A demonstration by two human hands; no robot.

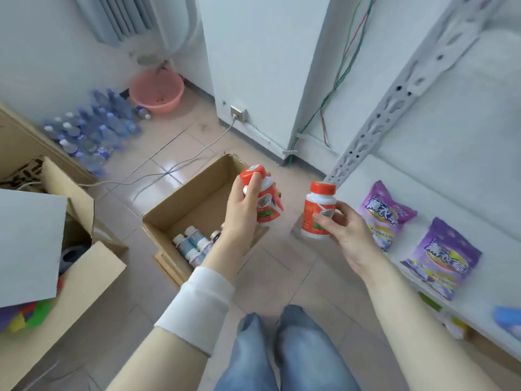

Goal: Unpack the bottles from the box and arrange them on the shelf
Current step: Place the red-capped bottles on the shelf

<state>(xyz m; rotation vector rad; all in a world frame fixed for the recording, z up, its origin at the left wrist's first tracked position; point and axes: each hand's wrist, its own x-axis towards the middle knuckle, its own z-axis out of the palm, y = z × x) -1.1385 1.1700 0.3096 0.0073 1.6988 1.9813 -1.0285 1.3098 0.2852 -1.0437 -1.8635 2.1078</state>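
My left hand (242, 210) grips a white bottle with an orange cap and label (266, 204), tilted, above the open cardboard box (180, 210) on the floor. My right hand (346, 230) holds a second orange-capped bottle (318, 210) upright between the box and the white shelf (417, 244). Several small white-capped bottles (194, 244) lie in the box's near corner, partly hidden by my left forearm.
Two purple bags (389, 213) (445, 258) lie on the shelf board at right; a perforated metal upright (394, 108) rises beside it. A larger box (64, 249) with colourful items stands at left. Water bottles (93, 131), a pink basin (156, 91) and a cable (174, 167) sit on the tiled floor.
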